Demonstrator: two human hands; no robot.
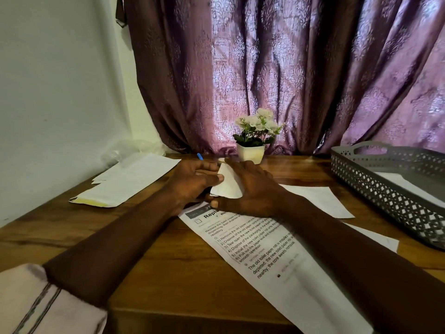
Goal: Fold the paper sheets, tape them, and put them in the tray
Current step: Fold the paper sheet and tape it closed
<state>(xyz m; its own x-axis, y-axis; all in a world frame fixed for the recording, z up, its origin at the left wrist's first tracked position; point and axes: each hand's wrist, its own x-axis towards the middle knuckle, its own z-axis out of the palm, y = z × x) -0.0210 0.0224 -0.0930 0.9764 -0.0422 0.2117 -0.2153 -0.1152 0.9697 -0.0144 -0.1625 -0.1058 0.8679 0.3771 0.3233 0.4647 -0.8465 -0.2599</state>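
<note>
White paper [228,185] pinched between left hand [192,183] and right hand [252,191]; fold may spring open if either grip slackens.

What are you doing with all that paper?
A person is folding paper at a wooden table. The left hand and the right hand hold a small folded paper between them, just above a printed sheet lying on the table. More sheets wait in a stack on the left. The gray tray on the right already has white paper in it.
</note>
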